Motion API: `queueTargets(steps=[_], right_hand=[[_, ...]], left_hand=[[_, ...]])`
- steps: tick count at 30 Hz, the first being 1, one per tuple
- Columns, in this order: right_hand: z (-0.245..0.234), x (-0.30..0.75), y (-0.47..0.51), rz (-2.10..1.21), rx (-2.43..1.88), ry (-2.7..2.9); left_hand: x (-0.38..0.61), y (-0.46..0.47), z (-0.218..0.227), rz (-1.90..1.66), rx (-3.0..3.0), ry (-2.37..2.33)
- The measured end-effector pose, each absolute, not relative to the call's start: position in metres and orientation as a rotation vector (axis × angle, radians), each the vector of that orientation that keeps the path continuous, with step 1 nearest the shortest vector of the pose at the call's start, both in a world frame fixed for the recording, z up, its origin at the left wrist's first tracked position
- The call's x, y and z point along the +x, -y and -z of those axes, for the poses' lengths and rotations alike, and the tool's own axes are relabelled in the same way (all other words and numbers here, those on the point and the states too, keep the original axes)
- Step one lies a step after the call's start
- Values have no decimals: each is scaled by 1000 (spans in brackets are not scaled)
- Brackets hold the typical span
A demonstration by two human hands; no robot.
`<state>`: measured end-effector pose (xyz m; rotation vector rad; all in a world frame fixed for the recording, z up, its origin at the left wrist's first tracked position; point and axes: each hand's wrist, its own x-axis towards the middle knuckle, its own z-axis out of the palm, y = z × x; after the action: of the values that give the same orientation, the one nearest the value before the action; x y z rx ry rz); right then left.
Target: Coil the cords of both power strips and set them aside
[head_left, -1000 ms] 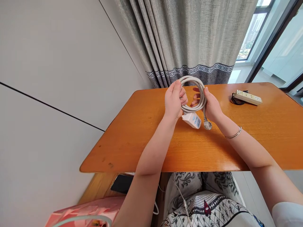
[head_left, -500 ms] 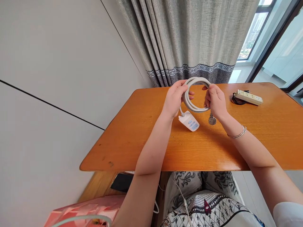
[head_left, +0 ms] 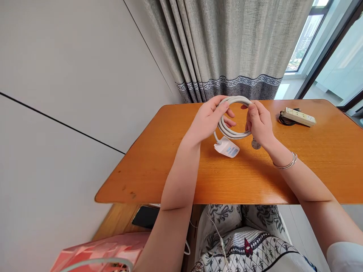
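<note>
Between my hands, above the wooden table, is a coiled white power cord (head_left: 233, 135). My left hand (head_left: 209, 116) grips the left side of the coil, thumb on top and some fingers reaching inside the loop. My right hand (head_left: 258, 121) is closed around the coil's right side. A white power strip end (head_left: 227, 147) with a blue-and-white label hangs from the cord below my left hand, and whether it touches the tabletop I cannot tell. The grey plug (head_left: 255, 144) dangles under my right hand, partly hidden by it.
On the wooden table (head_left: 159, 166), a cream power strip (head_left: 300, 116) with a bundled black cord lies at the back right. A grey curtain (head_left: 238, 45) hangs behind. Below at left are a black phone-like slab (head_left: 145, 217) and a pink bag (head_left: 99, 249).
The coil has come slightly lower, and the labelled end has tilted flatter. My left hand has turned, its fingers reaching further into the loop. More of the plug is covered by my right hand.
</note>
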<state>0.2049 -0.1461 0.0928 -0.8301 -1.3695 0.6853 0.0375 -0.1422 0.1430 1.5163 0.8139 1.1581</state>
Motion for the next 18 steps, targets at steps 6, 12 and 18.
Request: queueTargets(steps=[6, 12, 18], right_hand=[[-92, 202, 143, -699, -829, 1325], [-92, 198, 144, -742, -816, 1312], [-92, 195, 148, -755, -802, 1323]], left_hand=[[53, 142, -140, -1259, 1299, -773], [55, 144, -141, -1283, 1265, -780], [56, 146, -140, -1328, 1271, -799]])
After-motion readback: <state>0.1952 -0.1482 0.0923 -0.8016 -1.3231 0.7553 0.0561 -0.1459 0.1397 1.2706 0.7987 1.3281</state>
